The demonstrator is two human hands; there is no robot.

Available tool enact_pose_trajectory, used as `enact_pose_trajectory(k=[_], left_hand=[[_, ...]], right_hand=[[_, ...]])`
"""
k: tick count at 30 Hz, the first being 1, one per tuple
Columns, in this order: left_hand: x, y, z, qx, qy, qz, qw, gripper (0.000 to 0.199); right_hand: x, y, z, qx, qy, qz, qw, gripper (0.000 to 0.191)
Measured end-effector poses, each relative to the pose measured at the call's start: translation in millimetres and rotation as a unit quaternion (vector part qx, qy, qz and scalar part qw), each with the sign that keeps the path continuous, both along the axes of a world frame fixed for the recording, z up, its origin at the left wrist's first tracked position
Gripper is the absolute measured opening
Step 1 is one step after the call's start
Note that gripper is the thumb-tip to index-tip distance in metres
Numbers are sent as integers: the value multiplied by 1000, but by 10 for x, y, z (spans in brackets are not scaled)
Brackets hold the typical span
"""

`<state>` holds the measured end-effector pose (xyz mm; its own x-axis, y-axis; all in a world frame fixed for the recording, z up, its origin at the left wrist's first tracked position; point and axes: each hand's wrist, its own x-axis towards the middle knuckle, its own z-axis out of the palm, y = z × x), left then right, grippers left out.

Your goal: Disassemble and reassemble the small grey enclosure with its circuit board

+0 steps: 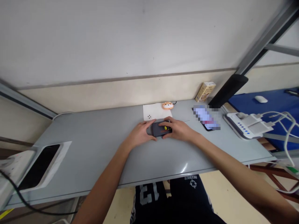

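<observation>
A flat dark grey box-shaped device (158,130) rests on the table between my two hands. My left hand (140,133) curves around its left end, thumb and fingertips against the edges. At the right end my right hand (178,129) grips it, with fingers over the top and thumb at the near side. Tucked in that same hand is a slim tool with a yellow-and-black end (167,128), seemingly a screwdriver; a thin shaft appears to stick out past the knuckles. Just beyond the device lies a white paper sheet (153,109) bearing several tiny dark screws (149,117).
An orange animal-face case (167,105) sits on the paper. To the right are a phone (206,118), a small carton (205,91), a black cylinder (227,90) and a power strip (243,126) with chargers. A dark-screened tablet (40,166) lies at the left.
</observation>
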<state>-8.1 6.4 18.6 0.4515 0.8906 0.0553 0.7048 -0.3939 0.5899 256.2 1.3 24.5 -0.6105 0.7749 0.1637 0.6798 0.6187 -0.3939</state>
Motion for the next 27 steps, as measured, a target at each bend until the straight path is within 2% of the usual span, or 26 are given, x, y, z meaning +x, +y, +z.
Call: enact_pose_trajectory(k=[3, 6, 8, 9, 10, 11, 13, 14, 16, 17, 18, 20, 22, 25, 27], left_hand=[[1, 5, -24, 11, -37, -14, 999, 94], [17, -4, -32, 35, -64, -37, 997, 75], [31, -19, -27, 48, -68, -38, 996, 67], [37, -28, -22, 53, -66, -35, 996, 64], [42, -37, -15, 57, -62, -34, 996, 63], [44, -45, -7, 59, -58, -35, 996, 62], [44, -55, 10, 64, -53, -37, 996, 55], [42, -55, 16, 69, -50, -38, 996, 51], [34, -44, 20, 82, -44, -37, 995, 39], [30, -33, 16, 87, -40, -38, 995, 34], [26, -20, 9, 91, -39, -39, 994, 30], [24, 9, -10, 98, -43, -39, 993, 25], [28, 31, -24, 98, -57, -30, 993, 30], [37, 41, -13, 74, -89, -12, 993, 39], [36, 37, 11, 47, -109, -3, 993, 41]], right_hand=[[-72, -33, -32, 9, 9, -13, 1000, 62], [-72, -53, 62, 3, 33, 6, 999, 61], [-38, -13, 179, 9, 133, -12, 991, 47], [-18, 32, 240, 27, 219, -44, 974, 36], [1, 92, 294, 50, 319, -87, 942, 29], [16, 165, 337, 70, 422, -133, 894, 29], [25, 326, 366, 65, 587, -205, 780, 39], [18, 399, 347, 45, 632, -231, 738, 46], [-25, 506, 246, -14, 663, -290, 690, 53], [-57, 534, 173, -44, 659, -315, 682, 54], [-95, 546, 93, -69, 646, -330, 685, 54], [-170, 536, -61, -101, 607, -316, 722, 52], [-226, 508, -174, -105, 567, -295, 762, 50], [-258, 479, -244, -108, 522, -263, 804, 46], [-259, 477, -246, -115, 510, -250, 815, 44]])
